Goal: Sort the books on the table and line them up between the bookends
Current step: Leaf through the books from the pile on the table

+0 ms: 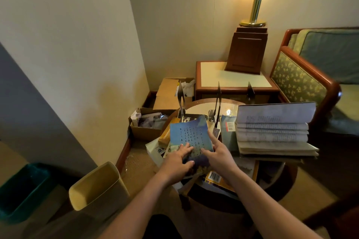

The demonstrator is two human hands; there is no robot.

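Head view, near to far. Two bins, one yellow (99, 184) and one teal (21, 190), are standing on the floor beside the left forearm.

The left hand (178, 159) is lying spread on the blue book (191, 134), its fingers straight and pressing on the cover, probably to steady it. The right hand (219, 157) is gripping the book's right edge, with the thumb running up the edge and the forefinger lying on the cover; its other fingers are hiding underneath. The book is a thin paperback with a soft, glossy cover. Its far edge is curling upward, which suggests that it is being lifted off the pile for sorting.

Under it, a loose pile of books (161, 147) is lying flat and crosswise on the round bench (202, 107), with a barcoded yellow cover (213, 177) showing near the right wrist. To the right, a stack of books (272, 136) is resting with its pale page edges facing the viewer and the top cover bowing up.

Beyond the books, three thin black metal bookends (217, 101) are standing upright on the shiny bench top. No book is standing between them yet, so the lining-up appears to be at its start.

Farther off, open cardboard boxes (147, 128) are sitting on the floor by the wall. A wooden side table (233, 77) is carrying a lit brass lamp (252, 6), next to a patterned armchair (310, 73).
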